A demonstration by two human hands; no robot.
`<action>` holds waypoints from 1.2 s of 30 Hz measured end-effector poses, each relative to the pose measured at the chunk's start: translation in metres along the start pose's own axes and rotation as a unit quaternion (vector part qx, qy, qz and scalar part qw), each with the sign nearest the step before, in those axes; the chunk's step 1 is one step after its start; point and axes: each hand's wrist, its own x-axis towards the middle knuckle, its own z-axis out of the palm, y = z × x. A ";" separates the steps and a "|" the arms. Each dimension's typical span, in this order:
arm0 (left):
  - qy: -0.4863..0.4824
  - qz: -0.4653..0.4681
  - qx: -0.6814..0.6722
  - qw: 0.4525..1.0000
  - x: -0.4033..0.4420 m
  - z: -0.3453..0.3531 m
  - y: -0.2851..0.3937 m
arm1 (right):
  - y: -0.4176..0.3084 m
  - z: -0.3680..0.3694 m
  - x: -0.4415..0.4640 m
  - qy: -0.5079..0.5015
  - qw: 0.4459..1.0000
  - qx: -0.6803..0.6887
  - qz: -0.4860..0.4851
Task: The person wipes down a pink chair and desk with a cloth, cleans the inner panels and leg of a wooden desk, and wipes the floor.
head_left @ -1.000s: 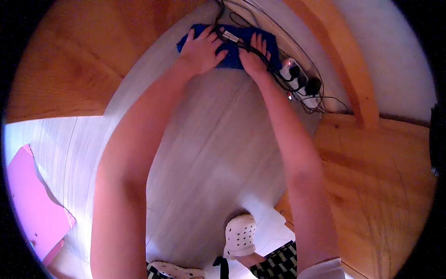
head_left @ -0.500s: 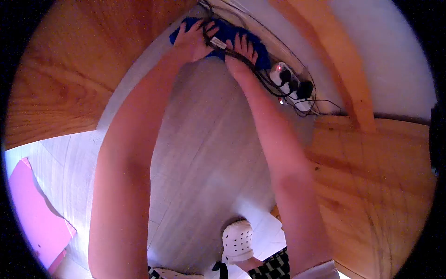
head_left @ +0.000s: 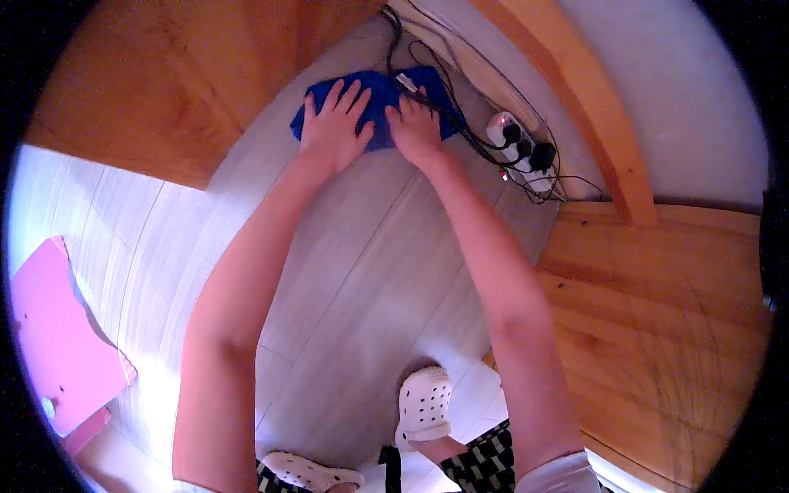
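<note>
A blue cloth (head_left: 378, 103) lies spread on the wood-look floor near the wall. My left hand (head_left: 335, 131) rests flat on its left part, fingers spread. On the cloth's right part lies my right hand (head_left: 417, 130), fingers apart, with its fingertips close to a black cable bundle (head_left: 450, 111). A white label (head_left: 407, 82) sits on the cables just above the right fingers. The cables cross over the cloth's right side and run to a white power strip (head_left: 522, 152) with several black plugs.
Wooden furniture panels stand at the upper left (head_left: 156, 90) and right (head_left: 649, 312). A curved wooden beam (head_left: 588, 99) runs along the wall. A pink board (head_left: 66, 337) lies at the left. Below are white clogs (head_left: 425, 407) on the person's feet.
Both hands and the blue cloth have moved down, nearer the body. The cables now cross only the cloth's right side, and the left hand is clear of them.
</note>
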 end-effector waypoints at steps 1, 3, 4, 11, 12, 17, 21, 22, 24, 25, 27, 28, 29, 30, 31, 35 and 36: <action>0.004 -0.010 -0.001 1.000 -0.011 -0.004 -0.002 | -0.007 0.003 -0.005 0.000 1.000 0.000 -0.003; 0.012 -0.020 0.015 1.000 -0.031 -0.010 -0.005 | -0.020 0.010 -0.016 0.051 0.996 0.032 -0.060; 0.018 -0.027 0.029 0.999 -0.042 -0.012 -0.006 | -0.026 0.013 -0.021 0.061 0.994 0.037 -0.083; 0.063 -0.114 0.050 0.990 -0.106 -0.028 -0.002 | -0.066 0.022 -0.033 0.031 0.986 0.055 -0.151; 0.065 -0.122 0.044 0.989 -0.110 -0.030 -0.002 | -0.070 0.022 -0.029 0.026 0.988 0.054 -0.143; 0.078 -0.149 0.045 0.985 -0.101 -0.023 0.001 | -0.072 0.024 0.010 0.047 0.986 0.085 -0.137; 0.073 -0.162 0.052 0.983 -0.083 -0.019 -0.001 | -0.076 0.022 0.031 0.060 0.988 0.091 -0.105; 0.074 -0.166 0.052 0.982 -0.077 -0.017 -0.002 | -0.074 0.021 0.036 0.074 0.987 0.091 -0.110; 0.078 -0.164 0.060 0.982 -0.064 -0.015 -0.004 | -0.070 0.017 0.048 0.059 0.988 0.105 -0.094; 0.082 -0.160 0.067 0.981 -0.058 -0.014 -0.005 | -0.069 0.016 0.053 0.058 0.988 0.105 -0.093; 0.087 -0.159 0.065 0.981 -0.044 -0.009 -0.010 | -0.068 0.017 0.066 0.088 0.988 0.083 -0.095; 0.085 -0.158 0.070 0.981 -0.036 -0.007 -0.014 | -0.067 0.016 0.075 0.089 0.989 0.080 -0.089; 0.083 -0.157 0.076 0.981 -0.029 -0.005 -0.017 | -0.067 0.016 0.083 0.088 0.989 0.080 -0.088; 0.080 -0.157 0.072 0.982 -0.021 -0.005 -0.020 | -0.068 0.017 0.092 0.104 0.989 0.080 -0.075; 0.079 -0.157 0.072 0.982 -0.014 -0.004 -0.022 | -0.066 0.016 0.099 0.121 0.988 0.080 -0.060; 0.074 -0.153 0.039 0.985 0.014 0.000 -0.025 | -0.054 0.015 0.127 0.131 0.987 0.073 -0.053; 0.071 -0.155 0.043 0.984 0.019 0.000 -0.024 | -0.050 0.014 0.132 0.119 0.989 0.067 -0.058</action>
